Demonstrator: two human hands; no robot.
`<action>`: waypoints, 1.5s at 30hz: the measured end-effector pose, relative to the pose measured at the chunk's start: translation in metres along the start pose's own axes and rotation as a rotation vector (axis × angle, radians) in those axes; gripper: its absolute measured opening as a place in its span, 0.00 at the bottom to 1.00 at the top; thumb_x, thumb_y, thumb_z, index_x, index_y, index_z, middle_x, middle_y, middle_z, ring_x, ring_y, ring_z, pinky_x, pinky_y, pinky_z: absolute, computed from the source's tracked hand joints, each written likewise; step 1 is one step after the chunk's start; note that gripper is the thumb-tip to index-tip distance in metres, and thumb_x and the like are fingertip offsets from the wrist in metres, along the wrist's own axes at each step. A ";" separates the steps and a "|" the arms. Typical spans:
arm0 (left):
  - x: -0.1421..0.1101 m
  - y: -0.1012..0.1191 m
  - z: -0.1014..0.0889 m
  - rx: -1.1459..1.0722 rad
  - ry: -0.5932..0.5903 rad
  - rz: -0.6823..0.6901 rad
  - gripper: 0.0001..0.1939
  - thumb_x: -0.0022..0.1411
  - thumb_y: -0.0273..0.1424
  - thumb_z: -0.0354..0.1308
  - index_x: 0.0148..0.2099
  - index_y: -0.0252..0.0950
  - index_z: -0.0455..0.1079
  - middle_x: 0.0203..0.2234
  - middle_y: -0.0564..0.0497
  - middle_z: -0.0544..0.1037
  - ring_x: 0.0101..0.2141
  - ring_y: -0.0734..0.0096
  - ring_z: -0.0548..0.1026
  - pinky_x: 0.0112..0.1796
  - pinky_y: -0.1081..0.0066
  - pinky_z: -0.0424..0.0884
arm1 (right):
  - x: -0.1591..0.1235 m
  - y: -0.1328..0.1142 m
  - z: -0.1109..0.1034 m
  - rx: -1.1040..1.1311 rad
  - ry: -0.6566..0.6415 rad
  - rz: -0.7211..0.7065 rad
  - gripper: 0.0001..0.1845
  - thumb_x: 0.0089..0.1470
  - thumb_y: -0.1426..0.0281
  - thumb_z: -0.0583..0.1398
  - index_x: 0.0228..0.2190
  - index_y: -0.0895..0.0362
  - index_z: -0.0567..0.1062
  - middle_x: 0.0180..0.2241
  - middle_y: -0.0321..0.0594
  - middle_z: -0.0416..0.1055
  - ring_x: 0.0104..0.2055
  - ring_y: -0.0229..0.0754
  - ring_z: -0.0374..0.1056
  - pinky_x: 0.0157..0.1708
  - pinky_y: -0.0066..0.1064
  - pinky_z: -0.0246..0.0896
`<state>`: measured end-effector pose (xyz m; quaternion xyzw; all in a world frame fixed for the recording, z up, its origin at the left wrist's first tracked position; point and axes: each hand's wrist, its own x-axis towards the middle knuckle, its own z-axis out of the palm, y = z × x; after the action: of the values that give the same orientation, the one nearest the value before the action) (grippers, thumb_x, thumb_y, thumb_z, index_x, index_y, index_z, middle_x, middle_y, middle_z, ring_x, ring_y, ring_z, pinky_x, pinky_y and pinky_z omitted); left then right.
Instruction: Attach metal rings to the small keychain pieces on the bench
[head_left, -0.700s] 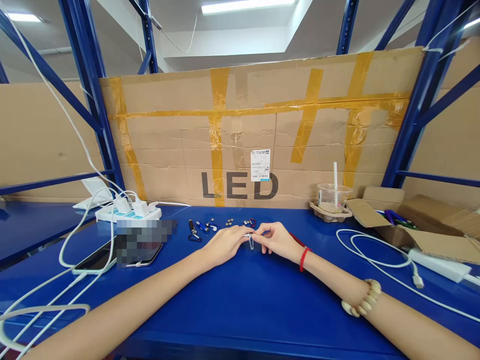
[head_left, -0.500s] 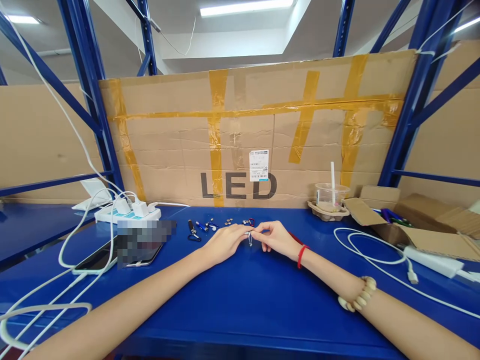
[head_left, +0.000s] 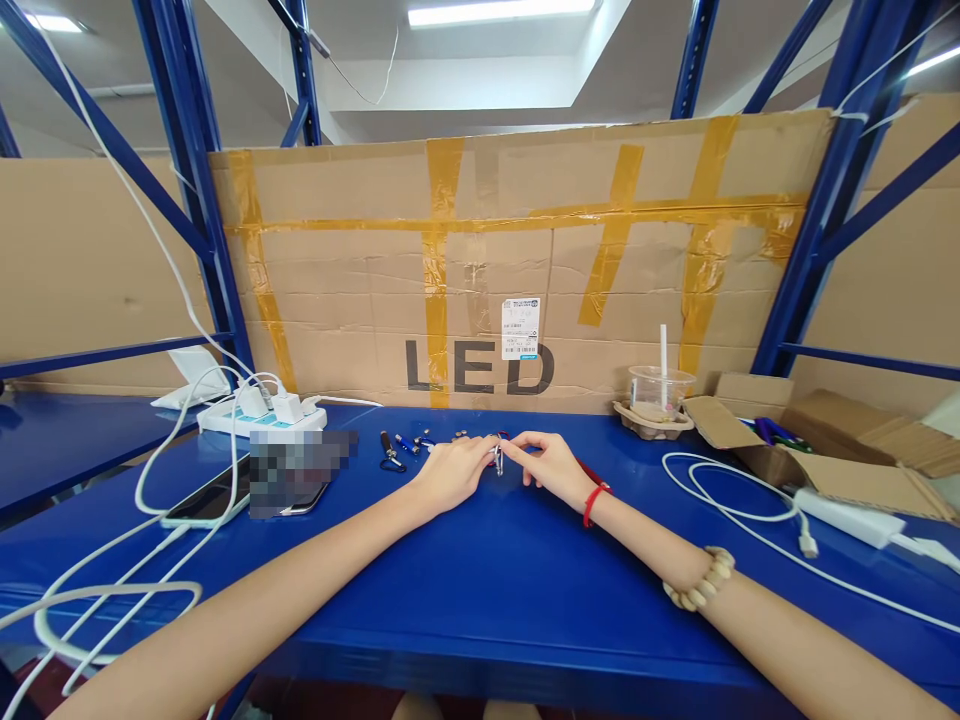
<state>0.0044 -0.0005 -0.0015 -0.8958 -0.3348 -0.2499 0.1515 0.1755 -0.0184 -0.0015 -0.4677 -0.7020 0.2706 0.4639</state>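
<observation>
At the middle of the frame, a small silver piece (head_left: 499, 461) is sitting between the fingertips of both hands. The left hand (head_left: 454, 473) is pinching narrowly at its upper end, and the right hand (head_left: 553, 468) is meeting it with thumb and index finger drawn close together. Just above and left of the left hand, small trinkets (head_left: 405, 445) are lying near the cardboard panel (head_left: 480, 270), which is bounding the far edge. Toward the lower center, the blue tabletop (head_left: 517, 580) is spreading between the forearms to its front edge, giving the hands wide room. At left, a phone (head_left: 208, 498) and a white power strip (head_left: 259, 418) are narrowing the space; at right, a looping white cable (head_left: 721, 506), a cup (head_left: 649, 388) and an open box (head_left: 847, 478) are doing likewise.
</observation>
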 end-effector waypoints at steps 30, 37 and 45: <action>-0.002 0.000 -0.009 -0.179 -0.134 -0.017 0.13 0.65 0.34 0.34 0.46 0.40 0.56 0.38 0.53 0.71 0.38 0.70 0.70 0.32 0.74 0.64 | 0.002 0.001 -0.001 0.124 -0.092 0.084 0.21 0.39 0.56 0.60 0.29 0.62 0.72 0.19 0.35 0.64 0.16 0.28 0.56 0.13 0.20 0.50; -0.001 0.003 -0.010 -0.184 -0.143 -0.030 0.13 0.64 0.35 0.34 0.43 0.38 0.57 0.36 0.52 0.72 0.37 0.70 0.71 0.32 0.73 0.64 | 0.001 0.002 -0.001 0.132 -0.095 0.059 0.21 0.39 0.55 0.59 0.28 0.62 0.72 0.22 0.37 0.65 0.16 0.27 0.57 0.13 0.20 0.50; -0.001 0.002 -0.010 -0.185 -0.151 -0.035 0.13 0.65 0.35 0.33 0.44 0.39 0.57 0.39 0.52 0.71 0.37 0.70 0.71 0.31 0.74 0.65 | 0.000 -0.001 -0.002 0.142 -0.081 0.062 0.20 0.39 0.57 0.60 0.27 0.61 0.73 0.23 0.37 0.67 0.16 0.28 0.58 0.13 0.20 0.50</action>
<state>0.0022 -0.0068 0.0059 -0.9162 -0.3364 -0.2142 0.0380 0.1766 -0.0189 -0.0002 -0.4437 -0.6845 0.3524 0.4587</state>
